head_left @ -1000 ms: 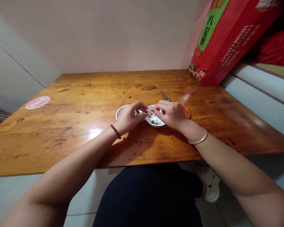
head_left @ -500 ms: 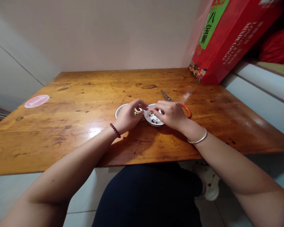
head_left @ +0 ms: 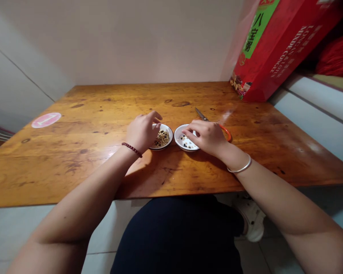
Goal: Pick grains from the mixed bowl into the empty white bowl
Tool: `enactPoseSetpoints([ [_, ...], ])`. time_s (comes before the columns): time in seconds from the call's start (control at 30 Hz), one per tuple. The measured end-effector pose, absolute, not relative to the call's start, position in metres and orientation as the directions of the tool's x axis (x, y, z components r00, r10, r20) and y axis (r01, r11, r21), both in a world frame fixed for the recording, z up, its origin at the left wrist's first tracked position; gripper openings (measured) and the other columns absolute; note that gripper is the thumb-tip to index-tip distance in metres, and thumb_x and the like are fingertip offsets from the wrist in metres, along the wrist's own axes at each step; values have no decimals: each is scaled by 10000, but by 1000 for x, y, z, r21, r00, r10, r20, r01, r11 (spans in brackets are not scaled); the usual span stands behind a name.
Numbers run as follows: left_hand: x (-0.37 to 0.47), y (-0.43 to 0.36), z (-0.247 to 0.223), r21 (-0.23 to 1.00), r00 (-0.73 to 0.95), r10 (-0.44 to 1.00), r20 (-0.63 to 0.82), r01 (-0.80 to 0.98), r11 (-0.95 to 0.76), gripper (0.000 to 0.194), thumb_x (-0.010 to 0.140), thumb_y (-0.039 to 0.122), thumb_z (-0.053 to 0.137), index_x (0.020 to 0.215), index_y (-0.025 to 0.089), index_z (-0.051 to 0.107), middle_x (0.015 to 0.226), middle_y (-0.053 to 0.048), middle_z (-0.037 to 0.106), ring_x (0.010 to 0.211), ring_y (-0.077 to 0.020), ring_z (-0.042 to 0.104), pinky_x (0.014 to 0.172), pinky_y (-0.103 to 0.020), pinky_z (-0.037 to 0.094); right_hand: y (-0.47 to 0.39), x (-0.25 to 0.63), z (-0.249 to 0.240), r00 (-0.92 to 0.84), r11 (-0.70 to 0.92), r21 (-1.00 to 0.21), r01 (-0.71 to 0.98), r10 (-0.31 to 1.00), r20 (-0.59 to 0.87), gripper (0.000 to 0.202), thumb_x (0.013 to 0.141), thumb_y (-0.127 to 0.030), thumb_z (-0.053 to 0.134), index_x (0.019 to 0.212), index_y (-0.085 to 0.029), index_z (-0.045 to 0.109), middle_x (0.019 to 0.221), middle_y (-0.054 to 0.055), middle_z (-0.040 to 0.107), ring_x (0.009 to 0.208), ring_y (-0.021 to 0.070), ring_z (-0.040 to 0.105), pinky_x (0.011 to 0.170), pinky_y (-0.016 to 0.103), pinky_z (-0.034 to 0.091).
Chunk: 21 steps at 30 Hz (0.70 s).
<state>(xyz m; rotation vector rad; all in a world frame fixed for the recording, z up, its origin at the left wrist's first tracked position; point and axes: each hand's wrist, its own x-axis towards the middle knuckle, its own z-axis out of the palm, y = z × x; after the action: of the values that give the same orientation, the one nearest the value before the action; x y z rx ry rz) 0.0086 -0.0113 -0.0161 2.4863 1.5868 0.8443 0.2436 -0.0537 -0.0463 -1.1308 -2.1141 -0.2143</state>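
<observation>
On the table stand two small white bowls with dark rims. The left bowl point(head_left: 169, 141) holds many mixed beans or grains point(head_left: 162, 139), pale and dark. Only several dark and pale pieces point(head_left: 186, 144) lie scattered in the right bowl point(head_left: 178, 142). My left hand point(head_left: 144, 130) is over the left side of the left bowl, thumb and fingers apart, with nothing visible between them. Above the right side of the right bowl, my right hand point(head_left: 208, 136) has its fingers bent and its thumb apart from them; I see nothing in it. Its fingertips are partly hidden.
Behind my right hand lie scissors point(head_left: 225, 133) with orange handles. A large red box point(head_left: 270, 53) stands at the back right by the wall. A pink round sticker point(head_left: 46, 120) is on the left of the wooden table point(head_left: 88, 163).
My left hand has moved left, from between the two bowls to over the left bowl, uncovering its beans. My right hand has stayed almost in place.
</observation>
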Motion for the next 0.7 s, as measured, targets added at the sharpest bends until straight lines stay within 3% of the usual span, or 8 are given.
enactPoseSetpoints([
  [0.13,2,-10,-5,271,289,915,281,891,-365,148,876,323,647,919,235,758,922,-61,779,802,-271,685,643,-320,449,-53,245,-45,-347,591,-184,786,667,659,377,1009,-431,525,798,-193,727,714,15,651,614,123,524,607,286,311],
  [0.3,0,-6,-8,263,473,878,72,841,-474,127,793,376,730,821,277,805,750,-28,750,617,-211,624,558,-282,387,-52,245,-45,-335,572,-182,800,678,654,366,1003,-426,534,787,-194,718,711,12,652,613,123,517,605,287,306],
  [0.5,1,-7,-13,216,480,877,28,854,-474,222,796,329,709,993,283,802,836,-18,770,678,-206,644,573,-275,378,-52,246,-46,-321,555,-175,814,679,661,331,992,-404,556,793,-193,716,722,8,663,608,121,524,594,290,295],
  [0.7,5,-13,-7,161,471,882,-4,871,-464,201,849,360,631,932,266,788,924,-28,775,824,-237,678,661,-294,423,-52,247,-45,-328,550,-167,818,686,650,336,998,-403,546,799,-190,712,744,10,679,623,122,545,592,290,293],
])
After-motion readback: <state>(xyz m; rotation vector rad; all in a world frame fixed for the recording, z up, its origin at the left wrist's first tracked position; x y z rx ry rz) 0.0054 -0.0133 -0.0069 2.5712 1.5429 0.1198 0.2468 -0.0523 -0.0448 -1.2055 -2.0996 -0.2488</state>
